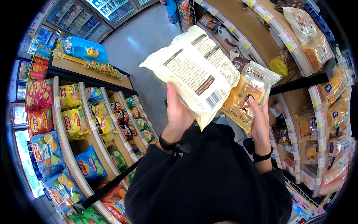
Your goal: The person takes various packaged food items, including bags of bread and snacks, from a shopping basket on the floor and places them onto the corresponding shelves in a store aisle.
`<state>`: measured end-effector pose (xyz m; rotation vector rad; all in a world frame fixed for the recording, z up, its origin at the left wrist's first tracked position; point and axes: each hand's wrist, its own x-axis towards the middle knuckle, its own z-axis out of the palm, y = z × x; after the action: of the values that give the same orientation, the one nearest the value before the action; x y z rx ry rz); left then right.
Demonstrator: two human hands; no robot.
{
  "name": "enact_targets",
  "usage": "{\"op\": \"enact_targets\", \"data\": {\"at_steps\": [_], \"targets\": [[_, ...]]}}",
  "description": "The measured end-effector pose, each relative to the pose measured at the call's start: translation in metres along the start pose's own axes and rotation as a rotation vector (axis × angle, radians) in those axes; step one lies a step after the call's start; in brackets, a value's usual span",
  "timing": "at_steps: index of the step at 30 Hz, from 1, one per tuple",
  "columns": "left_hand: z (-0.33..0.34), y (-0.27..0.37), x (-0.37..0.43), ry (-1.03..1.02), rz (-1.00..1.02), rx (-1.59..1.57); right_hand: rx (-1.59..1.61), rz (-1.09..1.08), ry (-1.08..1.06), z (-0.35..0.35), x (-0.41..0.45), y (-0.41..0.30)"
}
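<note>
My left hand (179, 112) grips the lower edge of a cream plastic food package (195, 72), its printed back with a barcode facing up. My right hand (259, 123) is closed on a clear and yellow bag of bread (246, 92), thumb on its front. The bread bag lies to the right of the cream package, whose right edge overlaps it. Behind the bread bag, the top of a brown package (240, 62) shows, and how it is held cannot be told. Both wrists wear black bands.
Shelves of potato chip bags (74, 123) stand on the left, a blue plastic bin (85, 49) on top. Bread shelves (320, 123) curve along the right, with a bagged loaf (313, 50) higher up. Glass-door coolers (81, 21) line the far side beyond the grey floor (137, 47).
</note>
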<state>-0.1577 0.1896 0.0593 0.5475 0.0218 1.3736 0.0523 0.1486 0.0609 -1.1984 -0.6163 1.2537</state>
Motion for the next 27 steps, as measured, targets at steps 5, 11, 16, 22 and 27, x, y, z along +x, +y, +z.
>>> {"op": "enact_targets", "data": {"at_steps": [5,11,16,22,27], "targets": [[0.006,0.009,-0.007,0.12,-0.001,0.172,-0.015,-0.011,-0.021,0.003,0.0,0.002],[0.021,0.02,-0.014,0.227,0.057,0.35,0.011,0.019,0.007,0.001,-0.005,0.006],[0.029,0.032,-0.009,0.21,-0.108,0.458,0.018,0.036,-0.01,0.001,-0.008,0.015],[0.009,0.028,-0.01,0.146,-0.282,0.474,0.06,0.054,-0.09,-0.001,-0.008,0.034],[0.0,0.028,-0.011,0.049,-0.334,0.424,0.139,0.094,-0.201,-0.009,-0.011,0.052]]}}
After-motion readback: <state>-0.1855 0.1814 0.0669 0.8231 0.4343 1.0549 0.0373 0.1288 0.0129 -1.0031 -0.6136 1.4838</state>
